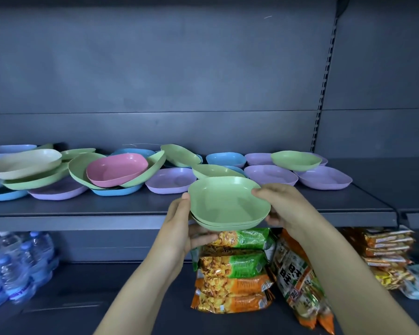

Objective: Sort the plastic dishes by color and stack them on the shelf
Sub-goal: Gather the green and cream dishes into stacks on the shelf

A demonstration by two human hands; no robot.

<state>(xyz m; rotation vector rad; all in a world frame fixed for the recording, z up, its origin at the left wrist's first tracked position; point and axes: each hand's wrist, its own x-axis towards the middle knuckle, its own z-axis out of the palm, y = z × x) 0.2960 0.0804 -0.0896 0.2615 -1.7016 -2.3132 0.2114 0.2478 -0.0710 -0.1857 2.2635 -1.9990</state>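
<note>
A small stack of green dishes (pixel 228 204) hangs in front of the shelf's front edge, held from both sides. My left hand (pixel 182 223) grips its left rim and underside; my right hand (pixel 279 204) grips the right rim. On the dark shelf (pixel 107 209) behind lie several loose dishes. A pink dish (pixel 116 171) rests tilted inside a green one (pixel 79 166), a cream dish (pixel 24 163) tops a pile at the left, purple dishes (pixel 169 180) sit in the middle and right, blue dishes (pixel 225 159) sit toward the back, and one green dish (pixel 295 160) rests on purple ones.
Below the shelf, snack packets (pixel 232 269) are stacked in the middle and more packets (pixel 387 255) stand at the right. Water bottles (pixel 15 267) stand at the lower left. A slotted upright (pixel 324 76) divides the back panel at the right.
</note>
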